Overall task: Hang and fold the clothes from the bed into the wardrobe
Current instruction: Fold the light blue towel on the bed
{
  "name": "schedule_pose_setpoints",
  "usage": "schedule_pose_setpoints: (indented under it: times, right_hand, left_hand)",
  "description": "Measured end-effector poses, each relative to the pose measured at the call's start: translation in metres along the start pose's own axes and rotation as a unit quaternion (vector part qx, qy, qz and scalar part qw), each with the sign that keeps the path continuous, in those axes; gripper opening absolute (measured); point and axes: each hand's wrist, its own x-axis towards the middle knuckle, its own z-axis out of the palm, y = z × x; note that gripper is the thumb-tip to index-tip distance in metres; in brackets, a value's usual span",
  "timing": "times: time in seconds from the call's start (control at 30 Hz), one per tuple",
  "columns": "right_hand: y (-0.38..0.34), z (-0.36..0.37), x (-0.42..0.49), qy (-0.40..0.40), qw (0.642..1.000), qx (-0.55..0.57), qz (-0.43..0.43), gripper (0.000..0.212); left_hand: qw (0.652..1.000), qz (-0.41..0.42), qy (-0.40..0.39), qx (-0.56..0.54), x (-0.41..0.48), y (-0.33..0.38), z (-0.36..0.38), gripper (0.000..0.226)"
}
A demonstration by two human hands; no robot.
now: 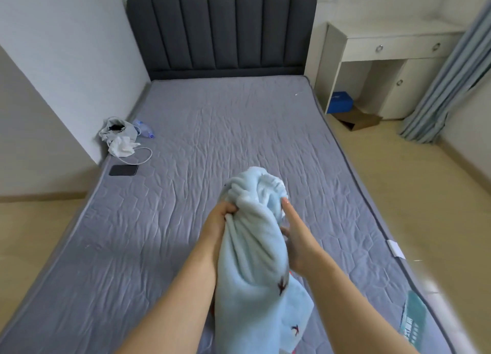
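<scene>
bed: grey mattress [212, 130], phone [123, 170] near left edge
fleece [252, 250]: pale blue, bunched up
grip: my left hand [219, 221] and right hand [296, 239] both clutch it

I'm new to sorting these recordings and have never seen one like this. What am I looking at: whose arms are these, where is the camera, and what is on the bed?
There is no machine here: a person wears one wide-angle camera on the head, looking forward and down, so the two bare arms are their own. The left hand grips bunched fabric of a light blue fleecy garment; the right hand holds its other side, index finger stretched along it. Below them is a grey quilted mattress. Near its far left edge lie a dark phone, a white cable, a crumpled white cloth, a pale bag and a clear plastic bottle.
</scene>
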Motion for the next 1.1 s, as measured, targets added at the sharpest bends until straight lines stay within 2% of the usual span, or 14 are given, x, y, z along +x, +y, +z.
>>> schedule_pose_setpoints:
  times: [0.1,0.17,0.3,0.4,0.47,0.53,0.6,0.67,0.7,0.73,0.77,0.8,0.97,1.1]
  right_hand:
    - [-0.007,-0.003,-0.005,-0.068,0.994,0.055,-0.059,0.050]
    - [-0.013,-0.005,-0.004,-0.005,0.993,0.007,-0.115,0.030]
    - [-0.018,-0.005,-0.003,0.120,0.970,-0.112,-0.178,0.026]
    - [-0.017,-0.004,-0.001,0.116,0.947,-0.234,-0.187,0.025]
    - [-0.022,-0.002,-0.002,0.080,0.936,-0.299,-0.169,0.027]
    - [-0.029,0.000,-0.003,0.039,0.902,-0.392,-0.176,0.033]
    - [-0.035,0.006,-0.007,0.004,0.851,-0.482,-0.209,0.039]
    - [-0.039,0.010,-0.011,-0.009,0.815,-0.534,-0.227,0.034]
    - [-0.042,0.011,-0.013,-0.003,0.807,-0.543,-0.232,0.031]
    - [-0.044,0.010,-0.015,0.010,0.806,-0.542,-0.237,0.030]
    - [-0.046,0.009,-0.015,0.029,0.808,-0.536,-0.245,0.030]
    - [-0.048,0.007,-0.014,0.051,0.807,-0.532,-0.252,0.029]
    - [-0.059,0.006,-0.013,0.176,0.771,-0.563,-0.241,0.020]
    - [-0.069,0.014,-0.017,0.213,0.759,-0.536,-0.303,0.028]
  left_hand:
    - [0.992,0.084,0.018,0.091,0.011,-0.013,0.001,0.038]
    - [0.987,0.088,0.057,0.122,0.013,-0.016,-0.002,0.042]
    - [0.958,0.043,0.150,0.240,0.016,-0.017,-0.008,0.036]
    - [0.839,0.104,0.223,0.485,0.015,-0.014,-0.010,0.037]
    - [0.770,0.170,0.185,0.586,0.016,-0.010,-0.015,0.061]
    - [0.748,0.213,0.095,0.621,0.016,-0.004,-0.012,0.076]
    - [0.718,0.228,0.018,0.657,0.018,0.000,-0.009,0.071]
    - [0.753,0.194,-0.022,0.629,0.019,0.006,-0.007,0.046]
    - [0.766,0.164,-0.024,0.621,0.019,0.008,-0.008,0.033]
    - [0.746,0.160,-0.026,0.645,0.019,0.010,-0.010,0.026]
    - [0.695,0.179,-0.014,0.696,0.019,0.012,-0.011,0.023]
    - [0.681,0.196,0.006,0.705,0.019,0.012,-0.012,0.021]
    - [0.697,0.296,0.095,0.646,0.011,0.021,0.005,0.017]
    - [0.632,0.318,0.106,0.698,0.006,0.040,0.019,0.024]
